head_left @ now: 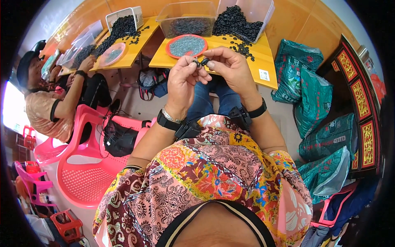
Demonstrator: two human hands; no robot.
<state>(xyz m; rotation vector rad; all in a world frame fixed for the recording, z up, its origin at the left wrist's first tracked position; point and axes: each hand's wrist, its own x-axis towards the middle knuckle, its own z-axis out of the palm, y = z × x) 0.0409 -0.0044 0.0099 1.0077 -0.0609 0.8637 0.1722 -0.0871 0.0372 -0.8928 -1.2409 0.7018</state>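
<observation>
Both hands are raised in front of me, close together over the near edge of the yellow table [158,61]. My right hand [235,70] pinches a small black rounded part [204,61] between thumb and fingers. The fingers of my left hand [185,78] are closed on a small dark piece [197,64] that almost touches it; its exact kind is too small to tell. Just beyond the hands lies a red-rimmed plate [168,49] heaped with small grey metal pieces, perhaps screws. Loose black parts [243,49] of similar look are scattered to its right.
At the back stand a clear bin [164,31] of dark small pieces and a tipped bin [267,20] spilling black parts. Green sacks [314,96] line my right. A pink chair [82,177] holding a black bag [119,138] is at my left, where another person [53,103] works at a second table [128,57].
</observation>
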